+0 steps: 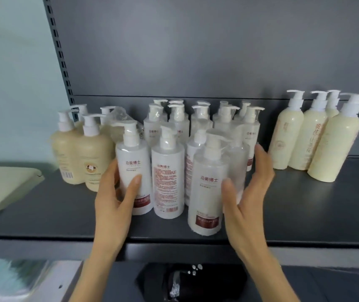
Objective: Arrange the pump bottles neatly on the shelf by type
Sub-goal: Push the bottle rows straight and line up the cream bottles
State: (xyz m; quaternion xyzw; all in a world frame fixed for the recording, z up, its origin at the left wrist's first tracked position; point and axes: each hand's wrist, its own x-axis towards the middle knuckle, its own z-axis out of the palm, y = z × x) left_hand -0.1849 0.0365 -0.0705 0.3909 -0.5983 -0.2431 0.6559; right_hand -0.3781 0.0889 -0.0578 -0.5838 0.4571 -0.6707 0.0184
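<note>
Several white pump bottles with red labels stand in the middle of the grey shelf, some wrapped in clear film. My left hand grips the front left white bottle, thumb on its face and fingers behind it. My right hand lies with straight fingers against the right side of the front right white bottle and the clear-wrapped bottle behind it. Several squat beige pump bottles stand at the left. Several tall cream pump bottles stand at the right.
A pale green object juts in over the shelf's left end. The shelf's front edge runs just below the front bottles. A dark bag lies on the level beneath. The grey back panel rises behind the bottles.
</note>
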